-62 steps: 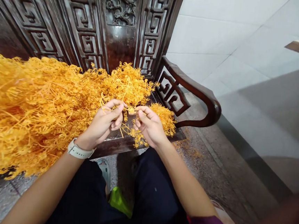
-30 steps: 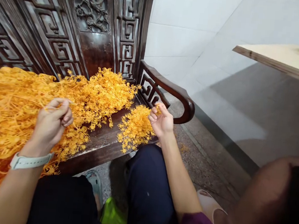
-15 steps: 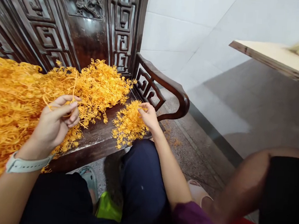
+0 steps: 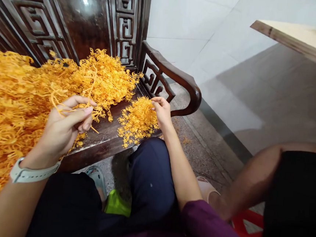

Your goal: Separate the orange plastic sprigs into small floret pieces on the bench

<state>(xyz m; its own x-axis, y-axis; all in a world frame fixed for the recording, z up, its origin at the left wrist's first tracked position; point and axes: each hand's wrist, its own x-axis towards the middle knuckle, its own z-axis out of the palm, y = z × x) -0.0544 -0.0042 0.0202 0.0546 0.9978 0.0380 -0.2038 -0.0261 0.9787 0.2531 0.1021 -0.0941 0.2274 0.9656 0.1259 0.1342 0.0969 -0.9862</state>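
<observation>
Currently: through the head camera I see a person's two hands at work over orange sprigs, picking at them by hand.

Left hand (image 4: 65,123): narrow pinch, thumb pressed against the fingers, holding a few thin orange strands (image 4: 57,102) above the big heap. A white watch (image 4: 28,171) sits on that wrist.

Right hand (image 4: 161,113): fingers curled almost closed, held just above the small pile. I cannot tell whether they hold anything.

Sprigs: the big heap (image 4: 8,120) covers the left of a dark carved wooden table (image 4: 103,136) and spills over its front edge. A looser tangle (image 4: 103,77) lies against the carved back (image 4: 124,30). The small pile of fine bits (image 4: 137,122) sits apart on the seat, near the armrest (image 4: 178,76).

Nearby: a co-worker's bare arm (image 4: 252,178) shows at the right, above a red stool (image 4: 248,224), with a few orange crumbs on the floor (image 4: 185,140).
</observation>
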